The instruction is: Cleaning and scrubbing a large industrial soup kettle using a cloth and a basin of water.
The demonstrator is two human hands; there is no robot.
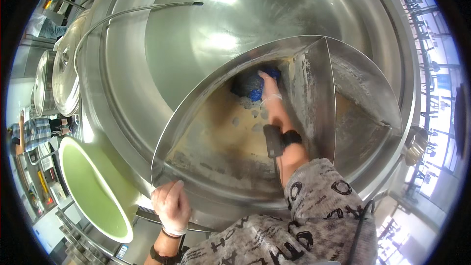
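My right hand (270, 85), in a thin clear glove, reaches deep into a wedge-shaped steel compartment (184, 114). Its fingers press a crumpled blue cloth or scrubber (255, 95) against the far wall; part of it is hidden by the hand. Cloudy brown liquid (206, 129) with pale foam patches covers the compartment floor. A steel divider (323, 92) separates it from a smaller, stained compartment (364, 121) on the right. My left hand (171, 204), also gloved, curls over the compartment's near left corner. Both compartments sit inside a large round steel vessel (127, 81).
A hose (110, 17) with a dark tip hangs over the vessel's left rim. Beside it stand a light-green tub (94, 191), a steel lid (64, 66) and a steel pot (44, 84). Another person (35, 132) is at the far left. A metal pan (415, 145) sits right.
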